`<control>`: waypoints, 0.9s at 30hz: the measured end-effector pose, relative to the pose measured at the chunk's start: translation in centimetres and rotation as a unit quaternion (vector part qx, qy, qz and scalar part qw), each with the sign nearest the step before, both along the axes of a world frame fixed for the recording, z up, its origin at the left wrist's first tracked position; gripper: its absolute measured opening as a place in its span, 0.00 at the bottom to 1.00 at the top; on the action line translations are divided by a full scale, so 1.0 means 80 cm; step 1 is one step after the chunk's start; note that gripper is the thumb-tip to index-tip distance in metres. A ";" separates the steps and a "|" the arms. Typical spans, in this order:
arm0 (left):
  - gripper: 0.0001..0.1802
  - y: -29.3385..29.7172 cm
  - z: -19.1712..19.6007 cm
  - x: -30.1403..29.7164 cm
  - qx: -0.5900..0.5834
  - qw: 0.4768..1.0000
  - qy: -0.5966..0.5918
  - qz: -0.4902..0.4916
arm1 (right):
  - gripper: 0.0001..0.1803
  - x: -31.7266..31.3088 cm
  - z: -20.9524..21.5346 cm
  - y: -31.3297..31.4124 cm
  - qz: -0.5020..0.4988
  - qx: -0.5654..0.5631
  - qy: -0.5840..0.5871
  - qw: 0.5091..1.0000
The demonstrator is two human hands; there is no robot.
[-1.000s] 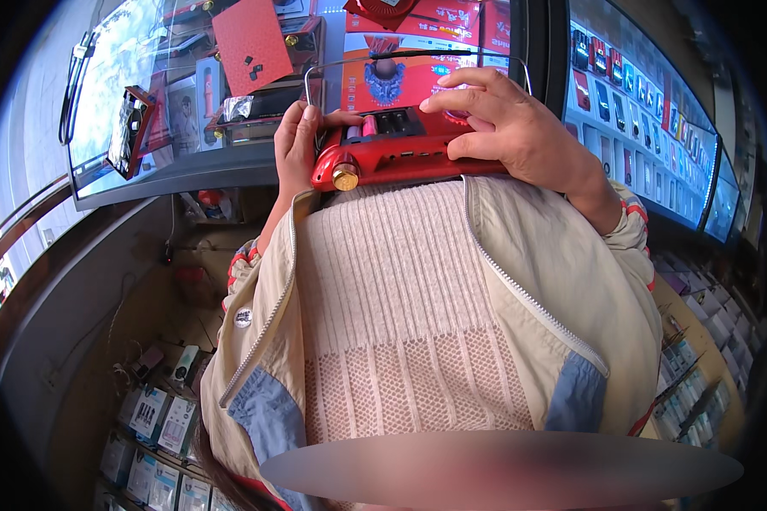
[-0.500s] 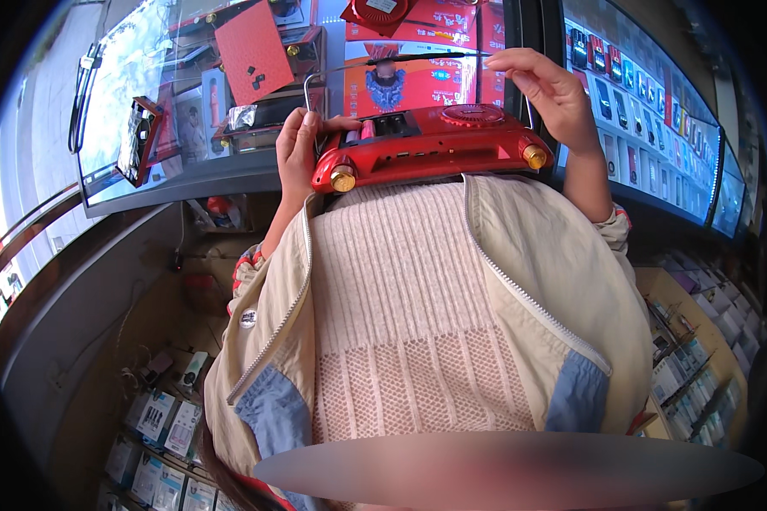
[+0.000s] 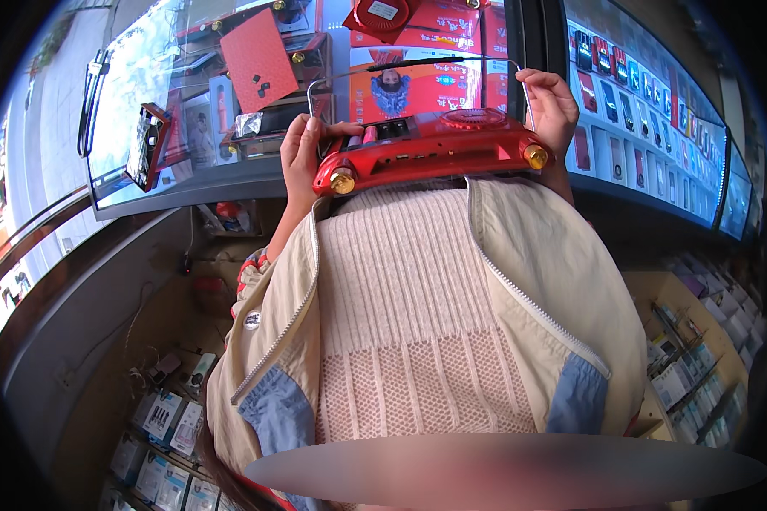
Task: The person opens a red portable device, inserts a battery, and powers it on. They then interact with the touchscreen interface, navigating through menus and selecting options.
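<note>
A red portable speaker (image 3: 439,146) with gold knobs (image 3: 343,180) at both ends is held against the counter's near edge, close to my body. My left hand (image 3: 301,153) grips its left end, fingers bent over the top beside an uncovered compartment where a pink battery (image 3: 370,134) shows. A thin metal carrying handle (image 3: 426,61) with a dark middle arches above the speaker. My right hand (image 3: 552,106) pinches the handle's right leg, just above the speaker's right end. The lower fingers of this hand are partly hidden.
On the glass counter lie a red card (image 3: 258,60) with small black pieces, a red-and-white printed box (image 3: 443,89) and a red round-topped device (image 3: 383,15). A small framed item (image 3: 147,146) stands at left. A lit phone display case (image 3: 639,111) is at right.
My right hand has come down and inward from the handle's raised end and now pinches its metal leg beside the speaker. The left hand keeps its hold.
</note>
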State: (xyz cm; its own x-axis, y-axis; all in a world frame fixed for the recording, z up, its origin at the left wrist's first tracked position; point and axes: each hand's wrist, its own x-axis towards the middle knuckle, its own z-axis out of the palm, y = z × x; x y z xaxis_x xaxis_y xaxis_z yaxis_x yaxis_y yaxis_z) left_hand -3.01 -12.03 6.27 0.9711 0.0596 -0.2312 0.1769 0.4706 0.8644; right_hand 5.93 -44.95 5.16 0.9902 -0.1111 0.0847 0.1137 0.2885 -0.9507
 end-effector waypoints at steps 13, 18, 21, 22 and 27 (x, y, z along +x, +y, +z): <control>0.12 -0.001 0.001 0.000 -0.026 1.000 -0.012 -0.005 | 0.11 -0.004 0.007 0.002 0.020 -0.004 -0.006 1.000; 0.14 0.000 -0.001 0.001 -0.026 1.000 -0.015 -0.003 | 0.11 -0.002 0.003 0.000 0.025 0.010 -0.005 1.000; 0.15 0.001 0.008 0.005 -0.021 1.000 0.016 -0.006 | 0.12 0.002 -0.002 -0.001 0.026 0.004 -0.011 1.000; 0.15 0.001 0.011 0.008 -0.019 0.999 0.031 -0.009 | 0.12 0.006 -0.009 -0.004 0.032 0.005 -0.021 0.999; 0.11 0.019 -0.018 0.032 0.016 0.998 0.048 0.027 | 0.23 0.025 -0.006 0.009 0.018 -0.052 -0.035 0.998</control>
State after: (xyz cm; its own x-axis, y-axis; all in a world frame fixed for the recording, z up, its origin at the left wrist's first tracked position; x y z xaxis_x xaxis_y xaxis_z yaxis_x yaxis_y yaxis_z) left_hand -0.46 -10.47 4.87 0.9399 0.1200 -0.3196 0.2344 0.4539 0.8597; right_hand 7.92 -44.25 4.70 0.9845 -0.0624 0.1637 0.1728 0.1941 -0.9656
